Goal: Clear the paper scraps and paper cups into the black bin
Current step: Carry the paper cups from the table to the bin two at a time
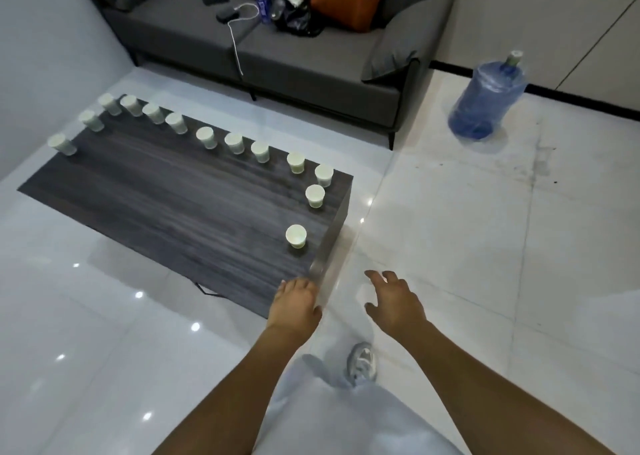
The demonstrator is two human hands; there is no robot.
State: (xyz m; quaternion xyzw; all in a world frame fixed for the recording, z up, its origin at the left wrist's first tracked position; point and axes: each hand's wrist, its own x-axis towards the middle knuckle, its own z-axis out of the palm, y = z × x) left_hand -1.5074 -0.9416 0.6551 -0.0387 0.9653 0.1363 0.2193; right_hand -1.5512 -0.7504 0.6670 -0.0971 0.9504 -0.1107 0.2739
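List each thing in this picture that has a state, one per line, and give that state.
paper cups: upright on the table, open tops up
left hand: resting on the table's near corner
right hand: open, fingers spread, holding nothing
water jug: standing on the floor, capped

Both bare forearms are reaching forward and down from the bottom edge of the view, drawing closer together toward the hands. The left hand [294, 304] is hanging palm down with its back to the camera, its fingers bending downward out of sight so that their curl cannot be judged; nothing is showing in its grasp. The right hand [394, 298] is stretching out beside it, a small gap apart, palm down, with its fingers [375, 276] spreading loosely and its thumb pointing inward toward the left hand. It is holding nothing. Both wrists are staying roughly in line with their forearms.
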